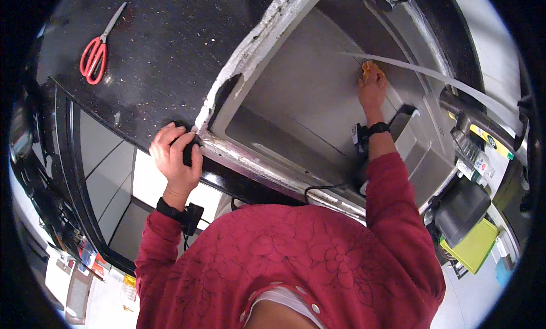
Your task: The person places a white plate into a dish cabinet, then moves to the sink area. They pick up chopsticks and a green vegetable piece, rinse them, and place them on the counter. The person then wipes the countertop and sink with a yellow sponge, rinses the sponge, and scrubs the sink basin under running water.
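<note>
My right hand (372, 90) is down inside the steel sink (298, 86), its fingers closed on an orange cloth or sponge (370, 68) against the sink's far side. My left hand (177, 152) grips a small black object (187, 152) at the front edge of the black countertop (162, 51), beside the sink's corner; its exact kind cannot be told. Both wrists wear black straps with small devices. Red-handled scissors (97, 56) lie on the countertop at the upper left.
A faucet (482, 115) stands at the right, with a pale streak, perhaps water, crossing the sink. Bottles (480, 158), a black container (463, 211) and a green board (473, 246) are at the right. A thin black cable (326, 187) crosses the sink's front rim.
</note>
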### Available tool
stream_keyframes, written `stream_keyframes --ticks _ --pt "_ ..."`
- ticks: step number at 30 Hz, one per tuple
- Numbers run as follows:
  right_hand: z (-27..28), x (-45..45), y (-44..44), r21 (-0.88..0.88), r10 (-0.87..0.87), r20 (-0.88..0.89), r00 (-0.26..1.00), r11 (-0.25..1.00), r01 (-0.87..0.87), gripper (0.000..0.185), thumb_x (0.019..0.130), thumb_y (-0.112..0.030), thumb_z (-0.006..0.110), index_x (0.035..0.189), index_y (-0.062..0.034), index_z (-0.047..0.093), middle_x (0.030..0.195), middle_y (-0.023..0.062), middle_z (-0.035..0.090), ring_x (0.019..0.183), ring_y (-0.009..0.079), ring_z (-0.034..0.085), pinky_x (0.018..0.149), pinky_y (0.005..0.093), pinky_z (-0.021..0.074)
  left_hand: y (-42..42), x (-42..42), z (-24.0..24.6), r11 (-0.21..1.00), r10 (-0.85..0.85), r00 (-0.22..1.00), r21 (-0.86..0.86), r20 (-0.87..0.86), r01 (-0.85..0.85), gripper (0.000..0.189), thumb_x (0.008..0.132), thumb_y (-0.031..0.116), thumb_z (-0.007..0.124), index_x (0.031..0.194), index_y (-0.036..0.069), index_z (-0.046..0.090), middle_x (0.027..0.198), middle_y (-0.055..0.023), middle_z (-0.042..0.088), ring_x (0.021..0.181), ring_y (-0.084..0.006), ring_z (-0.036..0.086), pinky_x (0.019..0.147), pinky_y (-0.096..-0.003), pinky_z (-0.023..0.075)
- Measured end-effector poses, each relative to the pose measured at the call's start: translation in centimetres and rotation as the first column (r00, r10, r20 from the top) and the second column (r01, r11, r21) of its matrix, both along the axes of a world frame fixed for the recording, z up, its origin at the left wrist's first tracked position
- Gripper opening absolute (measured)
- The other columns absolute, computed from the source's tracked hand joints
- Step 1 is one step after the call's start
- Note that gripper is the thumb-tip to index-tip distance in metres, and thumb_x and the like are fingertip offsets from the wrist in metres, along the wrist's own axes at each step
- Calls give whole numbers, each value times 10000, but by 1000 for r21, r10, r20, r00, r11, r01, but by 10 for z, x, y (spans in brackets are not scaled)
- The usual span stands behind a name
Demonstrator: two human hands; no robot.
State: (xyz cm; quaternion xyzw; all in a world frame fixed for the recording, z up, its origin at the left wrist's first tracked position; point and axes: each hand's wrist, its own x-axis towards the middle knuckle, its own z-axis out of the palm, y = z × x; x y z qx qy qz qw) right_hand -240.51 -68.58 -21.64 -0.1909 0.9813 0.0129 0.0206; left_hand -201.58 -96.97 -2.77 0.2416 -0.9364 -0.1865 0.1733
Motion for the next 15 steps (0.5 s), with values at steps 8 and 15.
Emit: stream_keyframes --ticks 8,15 --pt "-13 29 -114 -313 568 -19 823 778 -544 503 755 -201 662 1246 -171 561 1287 114 508 1246 330 421 1003 502 364 2 -3 2 1000 -15 1000 -22 17 16 301 740 75 637 1037 86 589 1081 -99 549 1085 -340 521 921 -446 376" --pt "-10 42 -138 -353 730 -34 683 631 -692 533 768 -216 646 1287 -165 538 1329 136 474 1282 338 388 1051 522 315 2 -1 0 1000 7 1000 -10 23 -7 312 740 74 638 1048 86 586 1083 -100 549 1089 -342 519 920 -447 373"
